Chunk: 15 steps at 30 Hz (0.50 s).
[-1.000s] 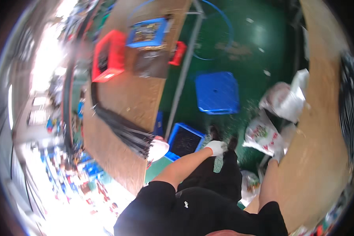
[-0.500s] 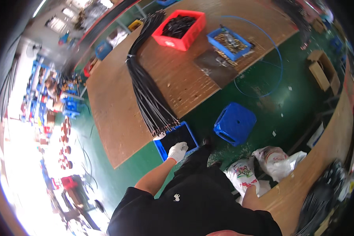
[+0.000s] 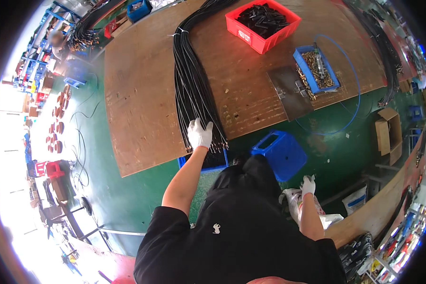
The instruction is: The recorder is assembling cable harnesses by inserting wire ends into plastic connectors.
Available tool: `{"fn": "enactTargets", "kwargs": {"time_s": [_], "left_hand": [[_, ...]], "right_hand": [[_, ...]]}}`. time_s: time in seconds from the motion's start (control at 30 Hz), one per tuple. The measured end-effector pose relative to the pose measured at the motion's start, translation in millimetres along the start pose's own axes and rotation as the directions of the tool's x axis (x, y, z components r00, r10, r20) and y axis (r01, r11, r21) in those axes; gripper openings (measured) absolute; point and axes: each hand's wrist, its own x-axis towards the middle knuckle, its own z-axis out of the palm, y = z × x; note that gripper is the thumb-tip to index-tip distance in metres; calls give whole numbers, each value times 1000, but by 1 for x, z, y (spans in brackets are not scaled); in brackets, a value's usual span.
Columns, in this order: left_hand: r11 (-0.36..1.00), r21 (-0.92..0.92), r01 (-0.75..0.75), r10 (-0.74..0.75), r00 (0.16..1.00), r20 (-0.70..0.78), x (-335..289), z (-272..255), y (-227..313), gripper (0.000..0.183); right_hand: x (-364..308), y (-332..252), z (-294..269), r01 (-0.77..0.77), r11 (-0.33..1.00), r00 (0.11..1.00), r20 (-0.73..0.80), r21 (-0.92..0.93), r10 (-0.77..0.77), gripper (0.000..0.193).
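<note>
A long bundle of thin black cables [image 3: 192, 80] lies down the brown table, tied near its far part, with bare coppery ends fanned out at the table's near edge. My left hand [image 3: 199, 136], in a white glove, rests on the bundle near those ends, fingers spread. Partly hidden below the edge is a blue bin [image 3: 215, 167] with dark contents. Out to the right, my gloved right hand [image 3: 308, 185] hangs above a white printed sack [image 3: 296, 203], fingers loosely apart and no object visible in them.
On the table [image 3: 137, 113] stand a red crate [image 3: 262, 45] of black parts and a blue tray [image 3: 312, 68] of brass-coloured pieces, beside a dark metal plate [image 3: 288, 92]. A blue stool [image 3: 281, 154] is by my legs. An open carton [image 3: 388, 135] sits at right.
My left hand has moved from the blue bin up onto the cable ends. My right hand has come into view above the sack. The camera view has shifted.
</note>
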Motion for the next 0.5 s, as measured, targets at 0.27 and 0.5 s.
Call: {"fn": "enactTargets", "kwargs": {"time_s": [0.27,0.5], "left_hand": [[987,-67,-149,146,988,-50,4,21,20,53],[985,-129,-111,109,994,-21,30,35,54,52]], "right_hand": [[-22,-104,63,135,966,958,277,-222,-70,36],[-4,-168,85,202,910,922,383,-363,-51,39]]}}
